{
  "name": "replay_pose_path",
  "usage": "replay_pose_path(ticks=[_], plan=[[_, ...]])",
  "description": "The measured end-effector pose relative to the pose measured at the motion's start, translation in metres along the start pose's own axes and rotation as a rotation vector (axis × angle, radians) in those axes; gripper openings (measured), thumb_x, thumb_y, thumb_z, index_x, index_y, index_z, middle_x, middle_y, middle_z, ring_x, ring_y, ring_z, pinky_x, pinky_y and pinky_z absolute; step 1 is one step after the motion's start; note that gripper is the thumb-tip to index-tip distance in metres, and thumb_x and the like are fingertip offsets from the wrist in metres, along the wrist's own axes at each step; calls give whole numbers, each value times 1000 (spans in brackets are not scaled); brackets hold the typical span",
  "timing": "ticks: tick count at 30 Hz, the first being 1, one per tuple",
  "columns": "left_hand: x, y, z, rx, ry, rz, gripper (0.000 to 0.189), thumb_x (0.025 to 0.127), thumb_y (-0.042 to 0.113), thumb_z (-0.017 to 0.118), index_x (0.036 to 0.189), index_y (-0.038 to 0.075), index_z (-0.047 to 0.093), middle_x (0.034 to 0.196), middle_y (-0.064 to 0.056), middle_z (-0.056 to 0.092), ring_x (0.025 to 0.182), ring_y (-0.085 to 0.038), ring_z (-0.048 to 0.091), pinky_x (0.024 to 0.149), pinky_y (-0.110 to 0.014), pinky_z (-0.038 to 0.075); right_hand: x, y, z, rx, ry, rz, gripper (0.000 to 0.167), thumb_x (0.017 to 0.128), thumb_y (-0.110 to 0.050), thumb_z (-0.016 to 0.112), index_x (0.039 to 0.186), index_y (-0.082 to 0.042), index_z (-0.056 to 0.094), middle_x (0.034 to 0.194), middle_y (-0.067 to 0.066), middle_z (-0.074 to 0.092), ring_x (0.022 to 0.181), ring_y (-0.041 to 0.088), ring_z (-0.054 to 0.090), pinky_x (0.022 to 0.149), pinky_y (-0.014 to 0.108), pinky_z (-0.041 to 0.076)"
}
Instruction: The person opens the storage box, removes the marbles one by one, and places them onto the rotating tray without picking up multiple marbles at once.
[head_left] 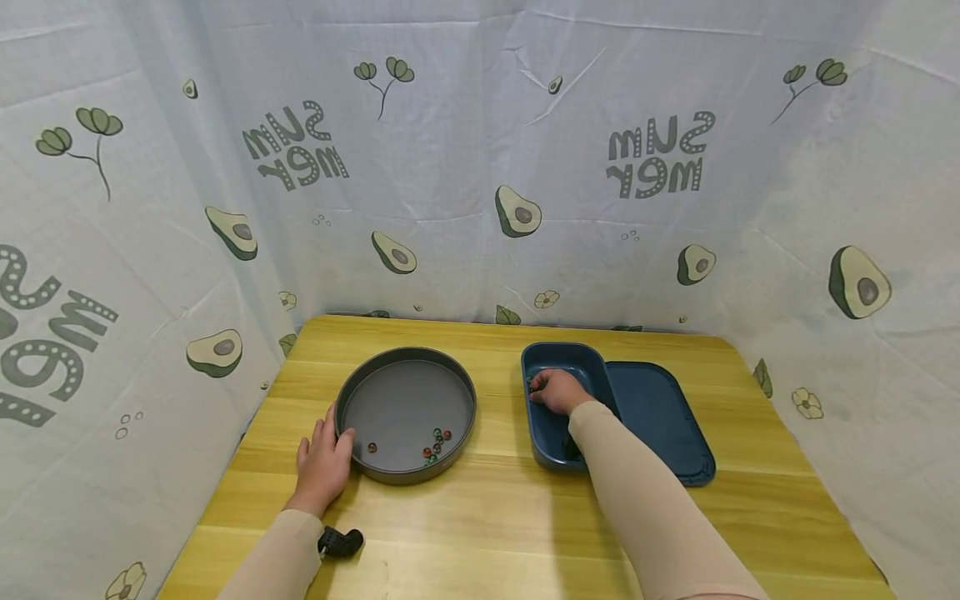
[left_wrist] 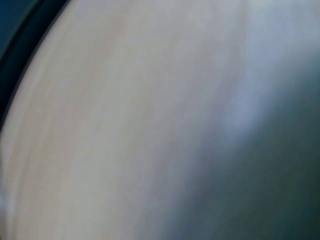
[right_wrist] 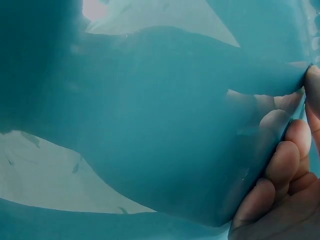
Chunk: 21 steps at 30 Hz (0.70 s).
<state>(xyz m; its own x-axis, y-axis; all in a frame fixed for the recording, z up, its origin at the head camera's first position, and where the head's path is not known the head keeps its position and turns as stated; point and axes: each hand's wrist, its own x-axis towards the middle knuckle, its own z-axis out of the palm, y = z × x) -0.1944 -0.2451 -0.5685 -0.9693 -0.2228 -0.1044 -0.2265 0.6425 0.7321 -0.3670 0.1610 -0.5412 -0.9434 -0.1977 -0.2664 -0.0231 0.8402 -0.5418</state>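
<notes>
A round grey pan (head_left: 408, 400) stands on the left of the table, holding several small marbles (head_left: 438, 447) near its front right and a lone brown marble (head_left: 372, 447) at front left. Against the pan's left outer side lies my left hand (head_left: 326, 462), its fingers extended and the thumb near the rim. My right hand (head_left: 558, 390) reaches into a deep blue box (head_left: 573, 350), by its left wall, fingers curled. A small dark marble (head_left: 532, 389) shows at its fingertips. In the right wrist view, curled fingers (right_wrist: 282, 162) appear beside the glossy blue surface; the marble is not discernible there.
A flat blue lid (head_left: 663, 408) lies to the right of the box, partly behind it and the right forearm. A black strap device (head_left: 341, 543) sits at the left wrist. Printed white cloth (head_left: 450, 167) hangs behind the wooden table (head_left: 480, 533). The left wrist view is blurred.
</notes>
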Motion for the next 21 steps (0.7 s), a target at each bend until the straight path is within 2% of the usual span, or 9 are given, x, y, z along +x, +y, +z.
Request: replay_pose_path(ticks=[21], plan=[[0,1,0,17,0,6,69,114,36,32,170,6,6,173,-31,14,162,-49,5,127,-68,-9,-1,-1,-1,9,-15,10,14,98,-15,73,110,-6,74,117,12,72,103,28,61,101,48,51]])
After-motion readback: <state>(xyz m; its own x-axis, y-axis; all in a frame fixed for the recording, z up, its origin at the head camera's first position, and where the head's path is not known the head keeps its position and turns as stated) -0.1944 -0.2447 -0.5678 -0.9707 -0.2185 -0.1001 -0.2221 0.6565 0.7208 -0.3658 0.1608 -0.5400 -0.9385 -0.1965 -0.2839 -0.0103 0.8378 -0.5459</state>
